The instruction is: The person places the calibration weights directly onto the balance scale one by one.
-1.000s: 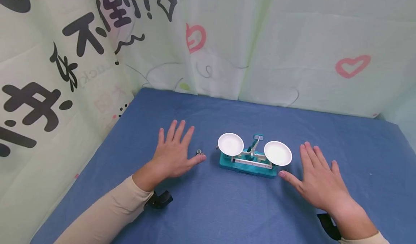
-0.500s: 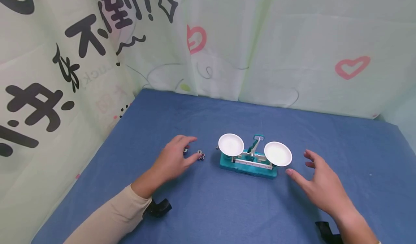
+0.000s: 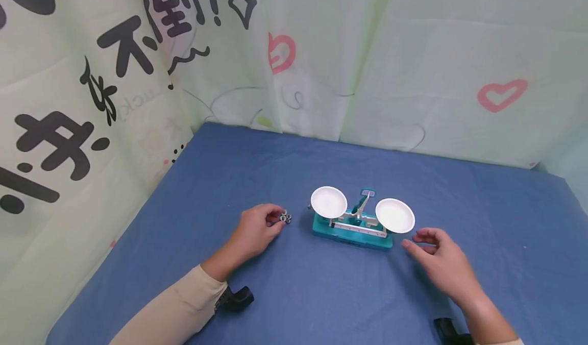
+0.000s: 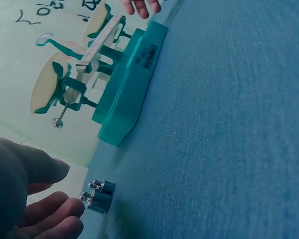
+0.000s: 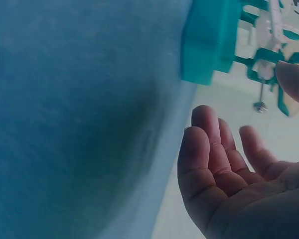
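A small balance scale (image 3: pixel 352 237) with a teal base and two white pans stands mid-table. To its left, small silver metal weights (image 3: pixel 286 217) with knobs form a tight cluster on the cloth. My left hand (image 3: pixel 256 228) is right beside them, fingers bent and thumb apart from the fingertips. In the left wrist view, the weights (image 4: pixel 99 196) lie just past the fingertips, with nothing visible between thumb and fingers. My right hand (image 3: pixel 443 261) hovers near the right pan (image 3: pixel 395 216), its fingers loosely curled and holding nothing.
Blue cloth (image 3: pixel 321 294) covers the table. A pale curtain (image 3: pixel 404 69) with dark lettering and pink hearts hangs along the back and left edges. Black wrist mounts (image 3: pixel 236 300) sit under both forearms.
Both hands went from spread flat to bent fingers. The left hand lowered and moved right, up to the weights. The right hand shifted slightly while its fingers curled. The scale stayed put.
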